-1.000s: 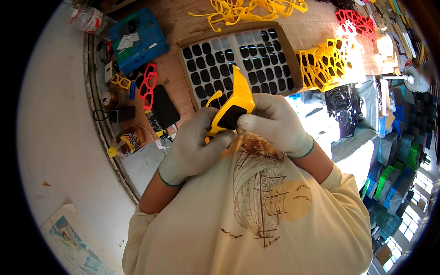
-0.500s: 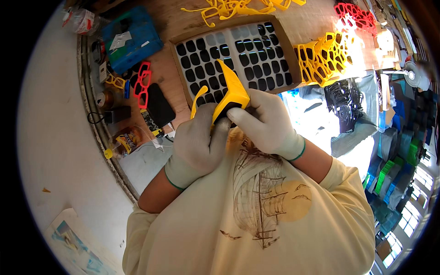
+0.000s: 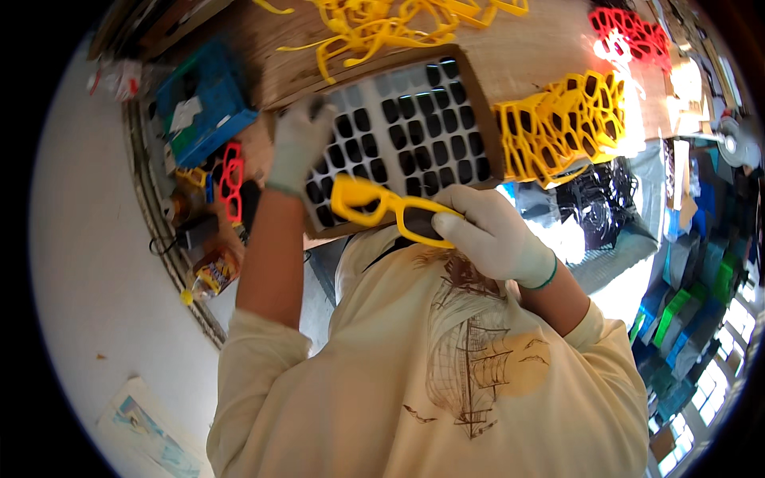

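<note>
My right hand (image 3: 498, 237), in a pale knitted glove, holds yellow glasses (image 3: 389, 204) by one end, thumb on the rim. A dark lens fills the opening beside the thumb; the other opening shows bare. My left hand (image 3: 301, 143), gloved too and blurred, reaches over the far left part of a shallow cardboard box (image 3: 488, 119). A dark lens (image 3: 318, 103) shows at its pinched fingertips. Rows of dark lenses (image 3: 362, 147) lie in the box on a white liner, with lens-free spots near the far left.
Yellow frame parts (image 3: 382, 28) are heaped behind the box. Stacked yellow glasses (image 3: 562, 123) stand at its right, with red glasses (image 3: 629, 36) farther off. On the left lie a blue case (image 3: 207, 103), another pair of red glasses (image 3: 232, 182) and a snack packet (image 3: 217, 272).
My left hand has let go of the yellow glasses and moved away to the far left of the box. The right hand keeps the glasses, now turned with their front flatter to view.
</note>
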`<state>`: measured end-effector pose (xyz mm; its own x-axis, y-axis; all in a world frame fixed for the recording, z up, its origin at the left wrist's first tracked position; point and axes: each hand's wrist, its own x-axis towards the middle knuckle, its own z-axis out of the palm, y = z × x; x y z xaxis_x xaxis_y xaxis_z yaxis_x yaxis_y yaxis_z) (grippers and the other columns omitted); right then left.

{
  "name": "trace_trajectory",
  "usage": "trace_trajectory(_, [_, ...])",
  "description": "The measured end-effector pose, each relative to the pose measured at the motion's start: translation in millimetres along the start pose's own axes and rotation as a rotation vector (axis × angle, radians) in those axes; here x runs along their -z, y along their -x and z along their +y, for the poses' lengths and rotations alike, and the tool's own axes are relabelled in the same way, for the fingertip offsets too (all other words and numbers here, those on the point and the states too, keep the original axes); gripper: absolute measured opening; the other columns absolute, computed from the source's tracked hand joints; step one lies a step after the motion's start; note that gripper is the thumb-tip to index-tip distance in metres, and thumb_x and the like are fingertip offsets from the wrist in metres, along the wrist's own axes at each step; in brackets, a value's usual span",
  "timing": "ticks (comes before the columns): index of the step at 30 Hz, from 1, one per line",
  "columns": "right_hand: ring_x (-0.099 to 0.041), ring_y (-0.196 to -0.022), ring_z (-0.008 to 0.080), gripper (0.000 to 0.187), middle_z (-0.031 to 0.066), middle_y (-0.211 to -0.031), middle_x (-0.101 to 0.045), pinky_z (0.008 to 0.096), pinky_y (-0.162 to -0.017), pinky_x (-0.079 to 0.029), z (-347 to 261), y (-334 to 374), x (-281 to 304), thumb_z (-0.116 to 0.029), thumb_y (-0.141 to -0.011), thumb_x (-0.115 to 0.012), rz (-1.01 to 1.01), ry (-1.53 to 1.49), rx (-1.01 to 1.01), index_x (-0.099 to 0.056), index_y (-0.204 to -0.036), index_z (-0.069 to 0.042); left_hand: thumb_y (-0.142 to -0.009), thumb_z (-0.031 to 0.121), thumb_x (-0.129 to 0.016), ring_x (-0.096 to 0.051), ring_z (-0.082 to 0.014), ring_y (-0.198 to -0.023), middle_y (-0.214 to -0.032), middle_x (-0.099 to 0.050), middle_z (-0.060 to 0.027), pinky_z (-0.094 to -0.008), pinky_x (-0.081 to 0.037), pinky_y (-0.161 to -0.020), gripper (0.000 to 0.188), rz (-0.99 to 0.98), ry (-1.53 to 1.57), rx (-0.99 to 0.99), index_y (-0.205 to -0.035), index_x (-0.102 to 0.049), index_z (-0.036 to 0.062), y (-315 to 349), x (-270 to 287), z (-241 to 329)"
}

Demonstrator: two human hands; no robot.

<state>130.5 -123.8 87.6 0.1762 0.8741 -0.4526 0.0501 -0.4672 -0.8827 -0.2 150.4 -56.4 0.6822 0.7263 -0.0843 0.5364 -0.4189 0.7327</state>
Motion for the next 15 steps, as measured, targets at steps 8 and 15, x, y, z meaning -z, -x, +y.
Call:
trace_trajectory(8, [-0.062, -0.100, 0.0132, 0.040, 0.0083, -0.110, -0.067, 0.0296, -0.090, -0.051, 28.5, 5.9, 61.0, -0.016, -0.098, -0.054, -0.054, -0.655, -0.088, -0.053, -0.133, 0.004, -0.081, 0.037, -0.072, -0.056, -0.0446, -0.120, -0.126, -0.060, -0.0304, -0.0488, -0.047, -0.102, 0.056, -0.076, -0.520, 0.285, -0.124, -0.062, 0.0033, -49.9, -41.9, -77.7])
trace_trajectory(15, [-0.061, -0.105, 0.0152, 0.056, 0.0096, -0.119, -0.063, 0.0311, -0.095, -0.050, 33.5, 7.6, 65.4, -0.006, -0.090, -0.058, -0.130, -0.824, -0.055, -0.044, -0.144, 0.004, -0.086, 0.022, -0.071, -0.069, -0.0268, -0.086, -0.086, -0.071, -0.0148, -0.0337, -0.053, -0.077, 0.029, 0.075, 0.013, 0.297, -0.102, -0.068, -0.0021, -31.4, -27.3, -65.4])
